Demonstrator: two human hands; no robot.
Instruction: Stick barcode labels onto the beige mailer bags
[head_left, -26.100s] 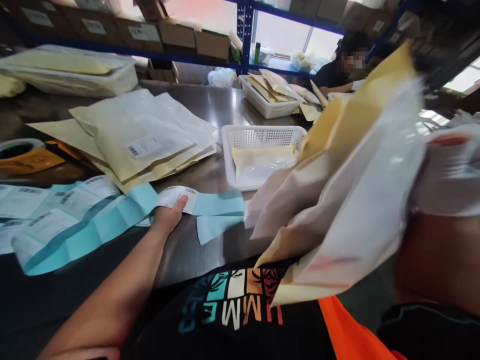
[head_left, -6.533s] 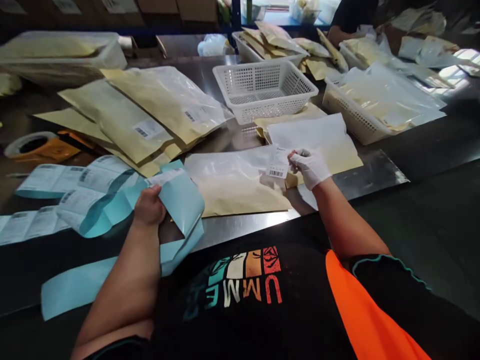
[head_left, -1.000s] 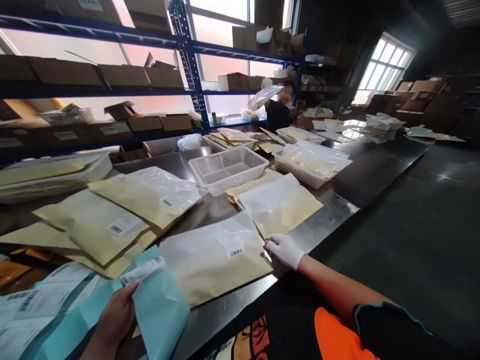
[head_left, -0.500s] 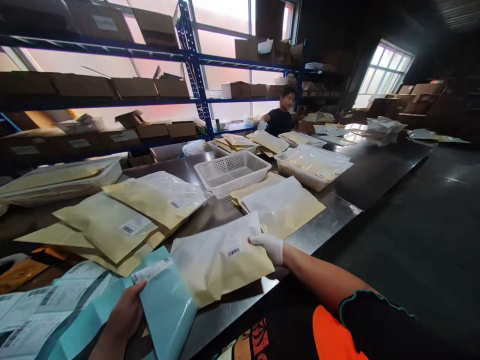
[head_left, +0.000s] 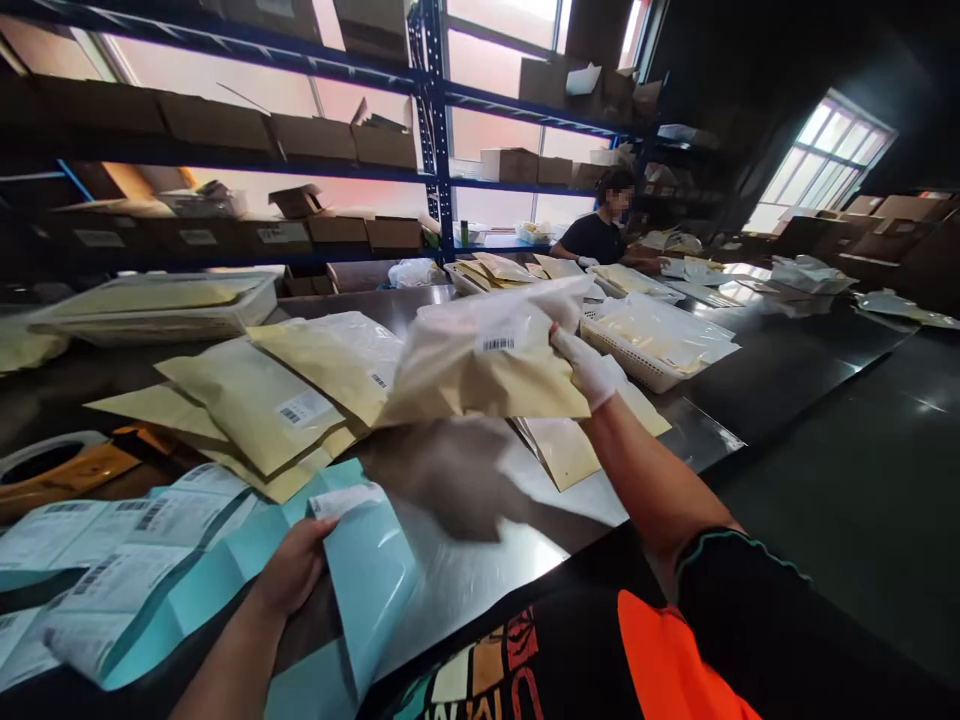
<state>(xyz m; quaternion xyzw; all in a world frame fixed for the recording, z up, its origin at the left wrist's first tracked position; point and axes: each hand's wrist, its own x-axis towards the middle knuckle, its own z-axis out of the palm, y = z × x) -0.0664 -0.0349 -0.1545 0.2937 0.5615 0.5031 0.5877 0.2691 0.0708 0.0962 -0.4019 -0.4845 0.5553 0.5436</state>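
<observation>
My right hand (head_left: 589, 365), in a white glove, grips the right edge of a yellowish plastic mailing bag (head_left: 480, 375) with a barcode label. The bag is lifted above the metal table, and its shadow falls below. My bare left hand (head_left: 296, 562) is closed on a blue strip of label backing (head_left: 371, 570), close to a white label at its top. Printed barcode labels (head_left: 142, 565) run along the strip to the left. A pile of similar mailing bags (head_left: 259, 405) lies just beyond the strip. More bags (head_left: 562, 450) lie partly hidden under my right hand and the raised bag.
A white basket (head_left: 645, 365) full of bags stands at the right, with a white tray (head_left: 247, 310) at the far left. Behind are blue shelves (head_left: 439, 130) with cardboard boxes. A co-worker (head_left: 596, 235) is across the table. An orange-brown packet (head_left: 75, 470) lies left.
My right hand has lifted the labelled bag off the table and moved it away from me, now covering the empty basket. My left hand still holds the blue strip. The view has shifted.
</observation>
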